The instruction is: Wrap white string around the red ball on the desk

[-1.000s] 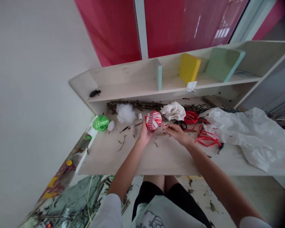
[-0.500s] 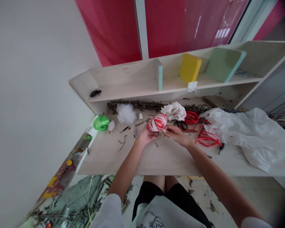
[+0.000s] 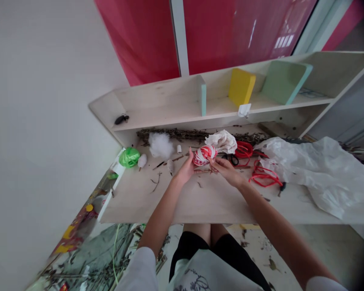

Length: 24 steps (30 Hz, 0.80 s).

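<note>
A red-and-white ball of string (image 3: 204, 155), wound in strands and egg-shaped, is held just above the desk top, between both hands. My left hand (image 3: 186, 169) cups its left side and underside, thumb up along the edge. From the right, my right hand (image 3: 226, 171) closes on the ball with the thumb on its near face; some fingertips are hidden. Just behind the ball lies crumpled white paper (image 3: 223, 140). Black-handled scissors (image 3: 234, 160) rest to the right, partly covered.
On the desk (image 3: 133, 202) lie a green string ball (image 3: 129, 157), white stuffing (image 3: 160, 145), a small white spool (image 3: 179, 149), red cord (image 3: 265, 176) and a clear plastic bag (image 3: 324, 173). Dry twigs (image 3: 176, 134) line the back, below a shelf (image 3: 164, 115) with yellow and green dividers.
The ball has turned in my hands and shifted slightly right. My left thumb now stands up beside it, and my right thumb has moved onto its near face.
</note>
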Each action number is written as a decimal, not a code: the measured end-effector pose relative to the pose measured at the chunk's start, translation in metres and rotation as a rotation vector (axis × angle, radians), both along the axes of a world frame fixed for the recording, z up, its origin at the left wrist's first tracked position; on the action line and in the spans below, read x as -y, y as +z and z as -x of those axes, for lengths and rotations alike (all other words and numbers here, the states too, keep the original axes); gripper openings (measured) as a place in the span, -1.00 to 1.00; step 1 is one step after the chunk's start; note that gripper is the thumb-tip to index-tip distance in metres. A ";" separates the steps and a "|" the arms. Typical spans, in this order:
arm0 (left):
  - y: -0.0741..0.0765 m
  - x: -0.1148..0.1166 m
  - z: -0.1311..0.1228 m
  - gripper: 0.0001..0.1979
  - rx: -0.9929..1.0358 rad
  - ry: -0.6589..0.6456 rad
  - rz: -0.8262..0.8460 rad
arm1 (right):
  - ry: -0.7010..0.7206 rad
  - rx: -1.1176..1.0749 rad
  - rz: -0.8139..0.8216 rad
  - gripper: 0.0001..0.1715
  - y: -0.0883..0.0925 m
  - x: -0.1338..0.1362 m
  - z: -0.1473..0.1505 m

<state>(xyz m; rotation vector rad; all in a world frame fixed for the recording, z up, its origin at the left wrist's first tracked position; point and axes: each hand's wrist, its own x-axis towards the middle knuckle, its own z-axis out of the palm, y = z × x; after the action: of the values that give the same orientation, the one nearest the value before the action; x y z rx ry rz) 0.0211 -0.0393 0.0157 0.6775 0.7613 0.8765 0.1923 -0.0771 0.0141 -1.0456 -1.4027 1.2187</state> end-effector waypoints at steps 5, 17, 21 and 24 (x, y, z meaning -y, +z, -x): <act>-0.006 0.002 -0.005 -0.81 -0.110 0.052 -0.097 | 0.054 0.024 0.012 -0.35 0.000 0.000 0.001; 0.002 -0.008 0.000 -0.32 -0.009 0.159 0.125 | 0.060 0.010 -0.021 -0.38 -0.007 -0.004 -0.003; 0.005 -0.006 -0.003 -0.40 0.052 0.200 0.130 | 0.084 0.031 -0.019 -0.39 -0.008 -0.005 -0.004; 0.006 -0.007 -0.004 -0.45 0.072 0.236 0.158 | 0.107 0.061 -0.025 -0.40 -0.010 -0.006 -0.005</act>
<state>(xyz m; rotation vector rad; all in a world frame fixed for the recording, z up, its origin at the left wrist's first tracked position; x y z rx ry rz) 0.0250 -0.0323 0.0216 0.4197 0.8467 1.0372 0.1968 -0.0713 0.0043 -1.0093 -1.5339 1.2516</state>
